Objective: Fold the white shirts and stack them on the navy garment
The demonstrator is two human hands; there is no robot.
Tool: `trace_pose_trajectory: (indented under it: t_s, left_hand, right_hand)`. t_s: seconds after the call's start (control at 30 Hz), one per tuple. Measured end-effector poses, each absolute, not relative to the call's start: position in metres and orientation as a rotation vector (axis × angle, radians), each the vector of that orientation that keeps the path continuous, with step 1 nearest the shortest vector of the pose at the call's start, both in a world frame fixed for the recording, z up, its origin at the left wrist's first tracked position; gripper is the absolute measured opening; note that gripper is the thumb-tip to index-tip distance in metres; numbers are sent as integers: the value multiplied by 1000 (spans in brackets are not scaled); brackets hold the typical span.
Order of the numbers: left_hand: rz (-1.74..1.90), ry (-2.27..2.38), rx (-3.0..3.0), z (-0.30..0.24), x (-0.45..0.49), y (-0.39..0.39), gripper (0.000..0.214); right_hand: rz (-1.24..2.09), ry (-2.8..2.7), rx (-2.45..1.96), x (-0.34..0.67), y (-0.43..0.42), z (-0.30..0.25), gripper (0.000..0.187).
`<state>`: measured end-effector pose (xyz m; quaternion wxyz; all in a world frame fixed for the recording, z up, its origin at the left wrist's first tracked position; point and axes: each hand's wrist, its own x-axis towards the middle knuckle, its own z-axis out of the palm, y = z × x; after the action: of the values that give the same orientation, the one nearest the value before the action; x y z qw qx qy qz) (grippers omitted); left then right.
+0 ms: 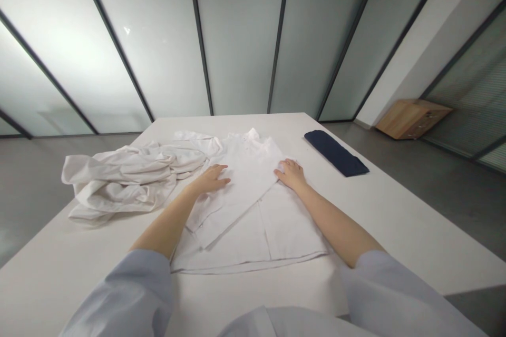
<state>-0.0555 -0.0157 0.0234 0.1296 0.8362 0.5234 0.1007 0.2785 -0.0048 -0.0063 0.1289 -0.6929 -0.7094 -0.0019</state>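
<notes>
A white shirt (245, 221) lies spread on the table in front of me, its collar at the far end and its hem towards me. One sleeve is laid slantwise across its front, with the cuff at the lower left. My left hand (211, 179) is over the shirt's left side, fingers spread and pointing inwards; it grips nothing. At the shirt's right edge, my right hand (291, 172) rests on the cloth near the fold of the sleeve, its fingers stretched out flat.
A loose heap of white cloth (126, 174) is at the left, reaching the shirt's far left side. A folded dark blue cloth (336, 152) lies at the right of the white table (395, 231). Beyond it stand a wooden cabinet (411, 117) and frosted glass panels (241, 37).
</notes>
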Motion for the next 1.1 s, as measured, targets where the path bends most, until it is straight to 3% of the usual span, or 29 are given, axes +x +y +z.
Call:
trace_pose_trajectory:
  t_s: [0.27, 1.1]
  left_hand:
    - [217, 1585, 2501, -5, -45, -23, 66]
    - [260, 1576, 2499, -3, -46, -25, 63]
  right_hand:
    - [-15, -2256, -1827, 274, -5, -11, 51]
    - [97, -2327, -1838, 276, -4, -11, 48]
